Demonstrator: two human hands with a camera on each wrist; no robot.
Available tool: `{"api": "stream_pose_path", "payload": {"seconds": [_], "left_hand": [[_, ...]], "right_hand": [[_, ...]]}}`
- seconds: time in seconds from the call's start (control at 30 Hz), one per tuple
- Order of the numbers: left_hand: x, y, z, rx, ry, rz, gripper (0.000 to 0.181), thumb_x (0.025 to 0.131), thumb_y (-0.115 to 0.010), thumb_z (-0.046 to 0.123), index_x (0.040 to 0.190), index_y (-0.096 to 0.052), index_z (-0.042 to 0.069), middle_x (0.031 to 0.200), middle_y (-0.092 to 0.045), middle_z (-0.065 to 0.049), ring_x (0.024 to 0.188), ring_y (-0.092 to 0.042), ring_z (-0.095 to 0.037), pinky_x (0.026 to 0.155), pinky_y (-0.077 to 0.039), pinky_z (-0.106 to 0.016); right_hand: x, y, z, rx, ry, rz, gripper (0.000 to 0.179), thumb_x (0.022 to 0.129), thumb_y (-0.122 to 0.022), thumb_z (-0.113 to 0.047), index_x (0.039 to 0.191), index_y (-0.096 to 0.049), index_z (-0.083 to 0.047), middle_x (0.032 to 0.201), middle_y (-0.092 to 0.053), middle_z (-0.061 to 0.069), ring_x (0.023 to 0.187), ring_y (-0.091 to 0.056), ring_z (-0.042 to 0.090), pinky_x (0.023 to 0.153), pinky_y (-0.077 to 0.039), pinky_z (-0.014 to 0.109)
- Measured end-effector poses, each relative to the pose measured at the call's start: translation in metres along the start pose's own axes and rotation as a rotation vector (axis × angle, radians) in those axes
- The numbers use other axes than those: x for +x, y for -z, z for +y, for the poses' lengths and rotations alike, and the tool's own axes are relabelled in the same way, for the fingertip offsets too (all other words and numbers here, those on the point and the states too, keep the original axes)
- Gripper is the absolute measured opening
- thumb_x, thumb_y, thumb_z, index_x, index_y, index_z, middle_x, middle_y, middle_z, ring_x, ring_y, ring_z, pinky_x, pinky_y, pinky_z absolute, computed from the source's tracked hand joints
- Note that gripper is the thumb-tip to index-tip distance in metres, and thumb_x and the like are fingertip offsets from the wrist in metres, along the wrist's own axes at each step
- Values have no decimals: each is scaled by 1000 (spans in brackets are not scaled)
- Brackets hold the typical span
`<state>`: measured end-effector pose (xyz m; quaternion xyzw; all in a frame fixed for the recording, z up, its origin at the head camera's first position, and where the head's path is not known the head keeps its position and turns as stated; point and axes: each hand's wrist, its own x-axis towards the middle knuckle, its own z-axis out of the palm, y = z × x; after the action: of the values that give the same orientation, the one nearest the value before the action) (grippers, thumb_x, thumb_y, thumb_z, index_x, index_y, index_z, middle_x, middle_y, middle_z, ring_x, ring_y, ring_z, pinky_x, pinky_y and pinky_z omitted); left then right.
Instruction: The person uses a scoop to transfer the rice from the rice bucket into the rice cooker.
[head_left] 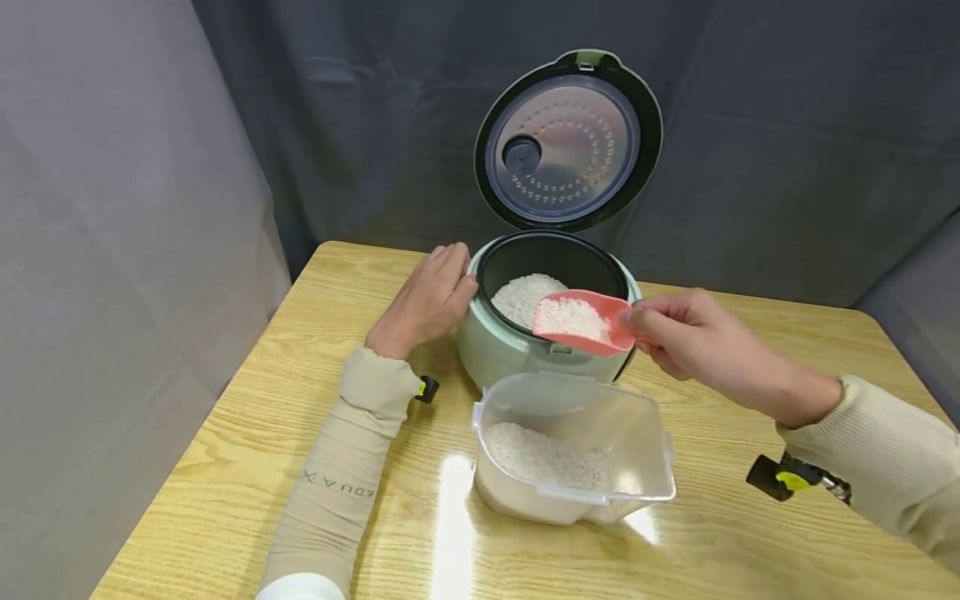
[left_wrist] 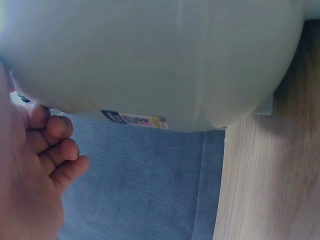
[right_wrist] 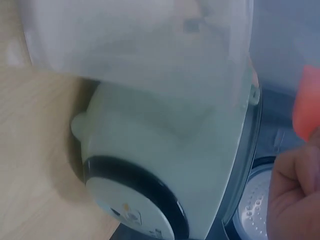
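My right hand (head_left: 697, 342) pinches the handle end of a pink scoop (head_left: 621, 325) heaped with white rice (head_left: 573, 318). The scoop is over the front rim of a pale green rice cooker (head_left: 502, 350), whose lid (head_left: 570, 150) stands raised. Inside its dark inner pot (head_left: 577, 258) lies more rice (head_left: 528, 298). My left hand (head_left: 427, 300) rests against the cooker's left side near the rim, its fingers loosely bent in the left wrist view. A clear plastic bin (head_left: 637, 450) in front of the cooker has rice (head_left: 547, 454) at its bottom.
The wooden table (head_left: 750, 533) carries the cooker and the bin. Dark grey cloth (head_left: 375, 125) hangs behind it, with a lighter cloth (head_left: 112, 208) at the left. The raised lid stands tall behind the pot.
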<state>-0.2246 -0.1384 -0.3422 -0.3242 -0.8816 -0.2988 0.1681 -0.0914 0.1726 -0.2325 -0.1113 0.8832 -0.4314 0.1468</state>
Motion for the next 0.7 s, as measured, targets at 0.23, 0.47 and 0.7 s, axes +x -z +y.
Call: {"api": "stream_pose_path", "payload": {"seconds": [0.23,0.47,0.7], "left_hand": [[1,1,1,1,-8,2,18,96,-38,21,89,-46,7,80,-42,-7,80,-43,-26,76,-35,-34],[2,0,1,-5,-7,0,17,96,-38,21,89,-45,8,80,-42,-7,81,-43,-26,76,-35,-34],[0,0,0,1,-3,6,18,96,-37,21,89,-45,7,80,-42,-7,80,-43,-27,76,-35,-34]], "right_hand": [[15,9,5,28,-32,81,39,108,-47,-34,91,-62,-2,67,-41,-1,55,-32,21,50,-33,33],[24,18,11,-126,-84,197,46,106,-47,-46,90,-64,-6,73,-49,0,59,-42,22,52,-35,34],[29,18,11,-342,-122,286,54,102,-46,-58,92,-69,-10,79,-56,4,69,-46,22,52,-35,34]]}}
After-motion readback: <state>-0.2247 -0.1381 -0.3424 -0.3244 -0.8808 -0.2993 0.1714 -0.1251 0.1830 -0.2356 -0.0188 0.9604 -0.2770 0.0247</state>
